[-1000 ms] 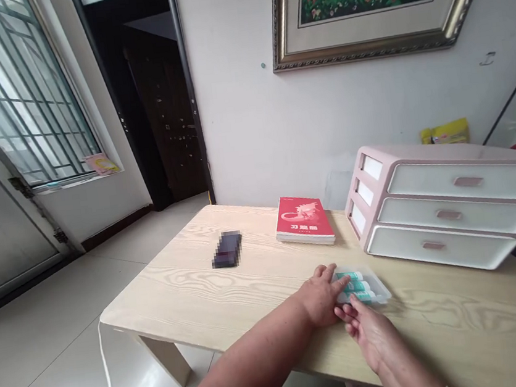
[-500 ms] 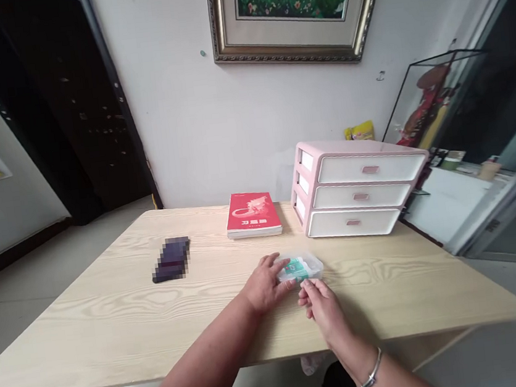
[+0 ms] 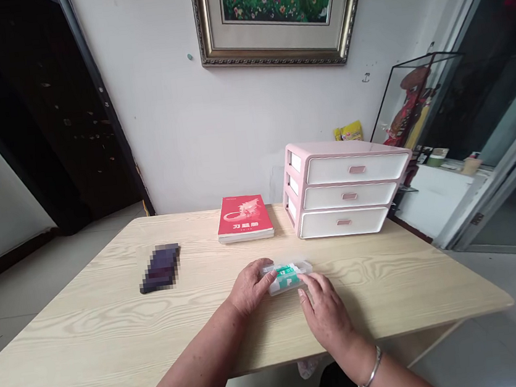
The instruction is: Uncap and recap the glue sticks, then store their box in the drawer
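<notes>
A small clear plastic box [image 3: 306,267] with a green and white label or packet [image 3: 287,276] lies on the table in front of me. My left hand [image 3: 253,288] grips the box's left end, thumb on its near side and fingers behind. At the box's right side is my right hand [image 3: 326,310], its fingers apart and the index fingertip touching the box near the green and white part. A silver bracelet [image 3: 372,370] circles my right wrist.
A red book [image 3: 244,215] lies behind the box. To its right stands a pink and white drawer unit [image 3: 349,195]. A dark, pixelated flat object [image 3: 161,268] rests at the left. The wooden table's [image 3: 420,308] near edge runs below my forearms.
My right hand's pinched fingers have spread and come onto the box. The green and white part shows more fully between my hands. The whole view has shifted slightly.
</notes>
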`<action>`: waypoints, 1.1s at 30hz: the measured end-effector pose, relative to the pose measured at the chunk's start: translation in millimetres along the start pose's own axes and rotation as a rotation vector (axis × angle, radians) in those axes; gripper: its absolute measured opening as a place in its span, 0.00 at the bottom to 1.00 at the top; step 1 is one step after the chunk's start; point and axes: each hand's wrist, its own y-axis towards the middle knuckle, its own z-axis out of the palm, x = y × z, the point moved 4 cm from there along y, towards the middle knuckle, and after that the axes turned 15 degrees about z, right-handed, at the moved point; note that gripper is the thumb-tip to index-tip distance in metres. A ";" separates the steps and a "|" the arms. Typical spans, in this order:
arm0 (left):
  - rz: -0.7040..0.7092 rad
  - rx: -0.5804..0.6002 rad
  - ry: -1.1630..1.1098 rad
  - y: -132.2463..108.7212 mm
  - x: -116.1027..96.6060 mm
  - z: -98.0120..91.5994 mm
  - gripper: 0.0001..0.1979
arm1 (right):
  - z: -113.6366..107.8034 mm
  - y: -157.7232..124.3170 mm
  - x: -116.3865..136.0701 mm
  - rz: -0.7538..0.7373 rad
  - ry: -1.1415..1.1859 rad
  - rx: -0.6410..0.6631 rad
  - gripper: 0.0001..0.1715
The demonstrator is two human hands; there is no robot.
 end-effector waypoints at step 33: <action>-0.138 -0.183 -0.013 1.9 16.5 7.0 0.19 | 28.4 68.3 41.5 0.354 -0.392 0.580 0.30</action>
